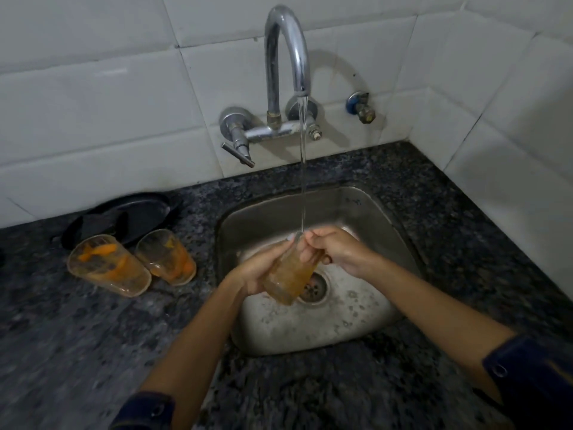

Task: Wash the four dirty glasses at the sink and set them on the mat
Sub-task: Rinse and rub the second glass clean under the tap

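Over the steel sink [366, 206] I hold a dirty glass [290, 276], tilted with its rim under the running tap water. My left hand [257, 271] wraps its lower body. My right hand [335, 251] is at the rim, fingers reaching into the mouth. The glass is smeared orange inside. Two more dirty glasses stand on the counter to the left: one nearer the edge [107, 265] and one closer to the sink [167, 257], both streaked with orange pulp.
A chrome gooseneck tap [286, 66] on the tiled wall runs a thin stream. A black plate [136, 212] with a dark item lies behind the two glasses. Speckled granite counter [77, 336] surrounds the sink. A small valve [361, 107] sits on the wall to the right.
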